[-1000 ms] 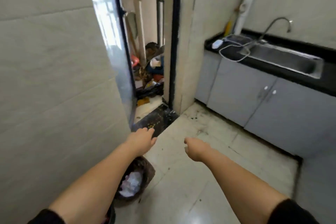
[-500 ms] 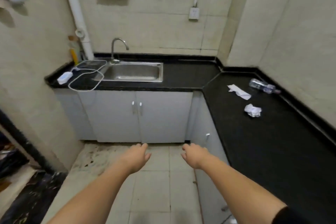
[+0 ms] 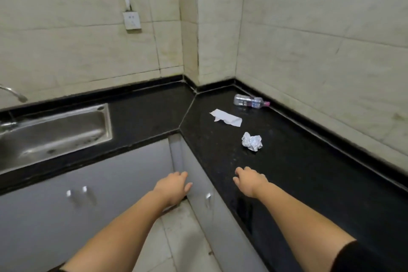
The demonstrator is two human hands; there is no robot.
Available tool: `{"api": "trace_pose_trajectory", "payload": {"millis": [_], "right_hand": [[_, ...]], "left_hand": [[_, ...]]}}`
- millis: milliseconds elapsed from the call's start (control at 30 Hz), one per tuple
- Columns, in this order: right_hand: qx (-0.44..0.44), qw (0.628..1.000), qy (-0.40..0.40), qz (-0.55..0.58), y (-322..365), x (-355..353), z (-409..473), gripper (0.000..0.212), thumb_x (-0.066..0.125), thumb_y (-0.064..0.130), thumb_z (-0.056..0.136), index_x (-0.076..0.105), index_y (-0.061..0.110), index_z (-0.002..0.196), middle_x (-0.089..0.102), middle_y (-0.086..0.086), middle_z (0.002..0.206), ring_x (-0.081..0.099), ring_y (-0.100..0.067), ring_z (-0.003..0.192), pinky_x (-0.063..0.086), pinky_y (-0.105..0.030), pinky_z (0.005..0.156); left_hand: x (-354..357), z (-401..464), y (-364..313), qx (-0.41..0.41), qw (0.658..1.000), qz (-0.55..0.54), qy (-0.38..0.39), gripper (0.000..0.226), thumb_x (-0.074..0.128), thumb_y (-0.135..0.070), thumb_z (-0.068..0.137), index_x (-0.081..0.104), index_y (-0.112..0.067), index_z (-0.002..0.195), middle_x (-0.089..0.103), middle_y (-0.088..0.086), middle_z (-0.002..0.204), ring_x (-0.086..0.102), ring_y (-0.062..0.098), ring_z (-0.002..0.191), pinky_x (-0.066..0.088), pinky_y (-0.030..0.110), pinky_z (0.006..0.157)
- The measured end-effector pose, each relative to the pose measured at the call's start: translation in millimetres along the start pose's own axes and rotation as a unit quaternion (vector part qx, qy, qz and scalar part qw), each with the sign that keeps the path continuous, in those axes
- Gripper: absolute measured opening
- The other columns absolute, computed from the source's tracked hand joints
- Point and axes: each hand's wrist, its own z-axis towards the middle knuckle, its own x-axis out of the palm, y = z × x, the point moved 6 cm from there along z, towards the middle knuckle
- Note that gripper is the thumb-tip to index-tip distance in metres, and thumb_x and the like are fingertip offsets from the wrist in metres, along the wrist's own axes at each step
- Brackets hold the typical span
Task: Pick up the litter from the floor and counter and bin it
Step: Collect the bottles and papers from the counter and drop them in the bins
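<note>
Both hands are reaching forward with nothing in them. The right hand (image 3: 249,181) is hovering over the near part of the black counter (image 3: 309,172), palm down, fingers loosely spread and slightly curled. The left hand (image 3: 174,187) is hanging over the floor gap in front of the cabinet doors (image 3: 110,194), off the counter, fingers relaxed and open, touching nothing as far as can be seen.

Three pieces of litter are lying on the counter, all placed here relative to the right hand:
- foil ball (image 3: 252,141): straight ahead, nearest piece, apart from the fingertips.
- paper slip (image 3: 226,117): beyond the ball, slightly left; its long axis is running left-to-right, angled down toward the right.
- bottle (image 3: 250,101): farthest, lying on its side close to the wall, long axis roughly parallel to that wall, cap end pointing right.

Key relation: the litter is lining up ahead of the right hand, in a rough row running away from it. The left hand is lying farther off, to the left of the counter edge. Judgement: the right hand is the nearer one for the ball, a forward reach; the ball is compact, so no particular grasp direction seems needed.

No bin is showing in this view. No litter is visible on the floor strip (image 3: 183,238) between the arms.
</note>
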Motion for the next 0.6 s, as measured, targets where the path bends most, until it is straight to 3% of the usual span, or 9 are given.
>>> {"api": "trace_pose_trajectory", "payload": {"millis": [200,400,500,600], "right_hand": [[0.088,0.991,-0.065,0.083,-27,-35,65,0.039,0.036,0.033,0.099,0.041,0.015,0.134,0.045,-0.012,0.135,0.048,-0.032,0.122,0.044,-0.043,0.098],[0.144,0.979,-0.102,0.104,-59,-44,109,0.044,0.043,0.031,0.097,0.035,0.022,0.139,0.037,-0.007,0.142,0.043,-0.028,0.125,0.046,-0.04,0.094],[0.156,0.975,-0.107,0.114,-76,-50,140,0.049,0.046,0.032,0.096,0.031,0.027,0.142,0.029,-0.007,0.148,0.039,-0.028,0.128,0.047,-0.042,0.096],[0.158,0.975,-0.095,0.124,-88,-50,173,0.058,0.047,0.035,0.095,0.022,0.033,0.147,0.009,-0.008,0.159,0.023,-0.029,0.142,0.043,-0.046,0.104]], "left_hand": [[-59,125,-15,0.089,0.996,0.019,0.014,0.047,0.034,-0.038,0.098,0.037,-0.012,0.137,0.048,0.017,0.137,0.047,0.033,0.125,0.043,0.046,0.103],[-62,207,-56,0.159,0.984,0.044,0.062,0.048,0.035,-0.037,0.098,0.034,-0.013,0.14,0.045,0.015,0.139,0.045,0.032,0.127,0.042,0.045,0.105],[-65,247,-72,0.178,0.981,0.05,0.058,0.048,0.036,-0.036,0.098,0.034,-0.013,0.139,0.045,0.017,0.138,0.045,0.034,0.127,0.04,0.045,0.105],[-69,286,-79,0.172,0.982,0.045,0.063,0.05,0.037,-0.037,0.097,0.032,-0.014,0.141,0.043,0.016,0.139,0.044,0.034,0.127,0.042,0.045,0.103]]}}
